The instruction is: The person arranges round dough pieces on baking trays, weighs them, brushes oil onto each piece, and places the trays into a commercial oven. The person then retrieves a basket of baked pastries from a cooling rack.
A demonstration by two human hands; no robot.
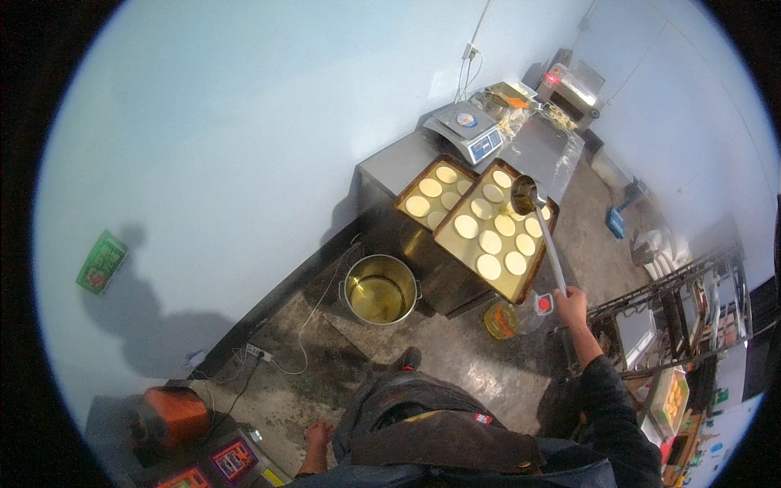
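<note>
My right hand [572, 306] is closed round the end of a long-handled metal ladle [551, 248]. The ladle's bowl is over the far right part of a large baking tray [478, 272], which holds several pale round dough discs [490, 241] in a yellowish, oily layer. Partly behind this tray lies a second tray [413, 179] with similar discs. Both trays rest at the near end of a metal worktable. Low at my left side hangs my left hand [320, 433], its fingers loosely bent and apart, with nothing seen in it.
A big metal pot [380, 289] of yellow liquid stands on the floor left of the trays. Below the near tray is a clear plastic jug [521, 319]. A digital scale [468, 130] sits on the worktable [390, 167]. Metal racks [691, 313] line the right; a cable [307, 333] crosses the floor.
</note>
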